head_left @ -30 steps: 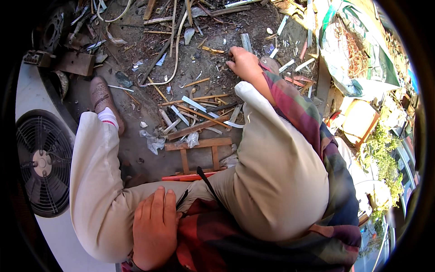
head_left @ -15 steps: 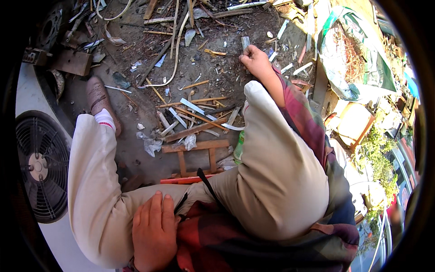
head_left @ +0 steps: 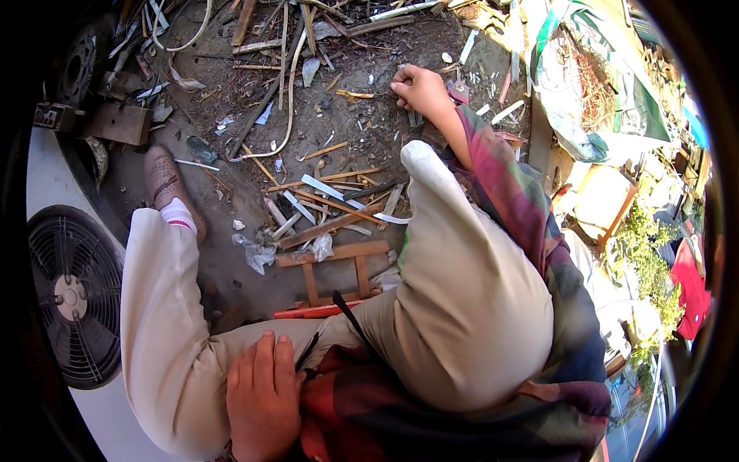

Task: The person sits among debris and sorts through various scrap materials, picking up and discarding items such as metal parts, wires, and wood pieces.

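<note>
My left hand (head_left: pixel 265 396) lies flat on my lap, over the beige trousers (head_left: pixel 469 285) and against the checked shirt. Its fingers are straight and side by side, with nothing in them. Out ahead, my right hand (head_left: pixel 423 91) is low over the dirt ground, beyond my right knee. Its thumb and fingers are pinched together, but whatever they hold is too hidden to name. A small greyish strip (head_left: pixel 416 118) shows just below that hand. Thin wooden sticks and white strips (head_left: pixel 323 185) lie in a loose pile nearer to me.
A small wooden frame (head_left: pixel 335 252) lies between my legs, with crumpled clear plastic (head_left: pixel 254 252) beside it. At the left are a round black fan grille (head_left: pixel 73 296) and wooden blocks (head_left: pixel 115 123). An open sack (head_left: pixel 554 100) with reddish wire stands at the right. Sticks litter the far ground.
My right hand has turned and shifted slightly left; the small grey strip that stood out at its fingertips no longer shows there. My left hand stays in place. The view has shifted a little.
</note>
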Available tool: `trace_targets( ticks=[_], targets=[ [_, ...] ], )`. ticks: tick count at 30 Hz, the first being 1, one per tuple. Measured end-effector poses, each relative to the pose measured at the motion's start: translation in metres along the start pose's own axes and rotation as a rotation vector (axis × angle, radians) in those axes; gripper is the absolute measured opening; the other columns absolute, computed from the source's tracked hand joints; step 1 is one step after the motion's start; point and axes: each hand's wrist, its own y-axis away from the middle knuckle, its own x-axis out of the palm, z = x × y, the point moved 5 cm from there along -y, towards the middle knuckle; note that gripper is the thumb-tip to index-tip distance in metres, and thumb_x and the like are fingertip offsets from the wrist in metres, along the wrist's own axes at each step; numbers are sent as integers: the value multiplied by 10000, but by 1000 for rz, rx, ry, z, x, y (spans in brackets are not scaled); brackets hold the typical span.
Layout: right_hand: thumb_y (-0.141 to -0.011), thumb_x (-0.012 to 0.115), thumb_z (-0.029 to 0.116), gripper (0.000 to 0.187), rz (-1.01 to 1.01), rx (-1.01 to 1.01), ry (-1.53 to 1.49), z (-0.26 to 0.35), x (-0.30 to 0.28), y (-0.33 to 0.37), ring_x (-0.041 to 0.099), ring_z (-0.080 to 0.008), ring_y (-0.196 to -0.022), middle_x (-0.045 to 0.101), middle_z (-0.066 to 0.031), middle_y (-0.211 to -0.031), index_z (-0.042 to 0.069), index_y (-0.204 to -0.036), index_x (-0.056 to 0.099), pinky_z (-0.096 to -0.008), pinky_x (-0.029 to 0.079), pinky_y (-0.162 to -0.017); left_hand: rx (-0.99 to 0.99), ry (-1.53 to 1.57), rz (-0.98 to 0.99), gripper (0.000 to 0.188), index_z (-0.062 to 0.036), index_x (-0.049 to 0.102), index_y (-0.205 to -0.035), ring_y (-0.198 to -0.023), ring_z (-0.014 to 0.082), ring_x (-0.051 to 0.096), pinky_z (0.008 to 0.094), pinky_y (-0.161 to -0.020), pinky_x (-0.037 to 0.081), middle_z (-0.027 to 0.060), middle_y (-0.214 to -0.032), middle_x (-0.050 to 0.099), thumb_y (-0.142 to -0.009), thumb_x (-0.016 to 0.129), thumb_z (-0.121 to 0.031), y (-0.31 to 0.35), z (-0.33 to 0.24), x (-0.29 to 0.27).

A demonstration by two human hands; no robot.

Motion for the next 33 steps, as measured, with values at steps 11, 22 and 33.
trace_targets(
  ticks=[11,22,33],
  targets=[
    [-846,641,123,270,-99,119,-123,-41,-29,2,679,-187,-653,691,-121,-766,2,-1087,638,-315,547,-593,18,-15,16,555,18,472,-1259,-1042,403,524,489,-893,418,206,-1260,513,-756,662,-118,-2,-3,0],
    [-863,663,116,150,85,-20,-124,-10,-9,29,616,-86,-591,649,-33,-735,-3,-949,633,-227,463,-520,14,9,-8,531,16,482,-1252,-1047,404,525,482,-904,418,205,-1273,510,-767,653,-118,-1,-6,-2],
    [-765,687,163,199,35,-221,162,-6,-5,31,663,-306,-804,682,-162,-866,49,-929,684,-373,517,-740,5,11,1,531,17,493,-1233,-1047,404,526,487,-896,421,205,-1263,516,-750,673,-110,-2,-6,-3]
  ],
)
